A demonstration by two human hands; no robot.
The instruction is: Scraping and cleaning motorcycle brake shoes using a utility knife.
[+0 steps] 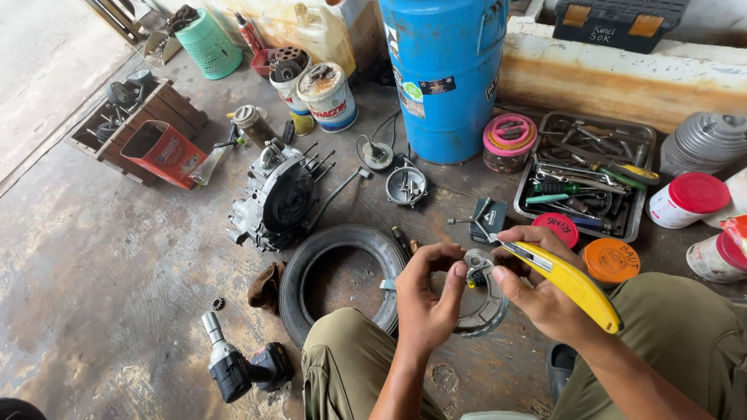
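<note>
My left hand (426, 297) pinches a round grey metal part (484, 305) held above my knees, fingers on its upper rim. My right hand (537, 289) grips a yellow utility knife (568, 281), its tip pointing left at the top of the metal part near my left fingertips. A small yellow-green piece shows between the two hands, too small to identify. Both hands hover above the oily concrete floor, just right of a small black tyre (336, 272).
An engine casing (278, 198) lies left of the tyre, a cordless impact driver (233, 365) at the front left. A blue drum (445, 74) stands behind. A metal tray of tools (591, 173), lidded jars (689, 198) and round tins (611, 260) crowd the right.
</note>
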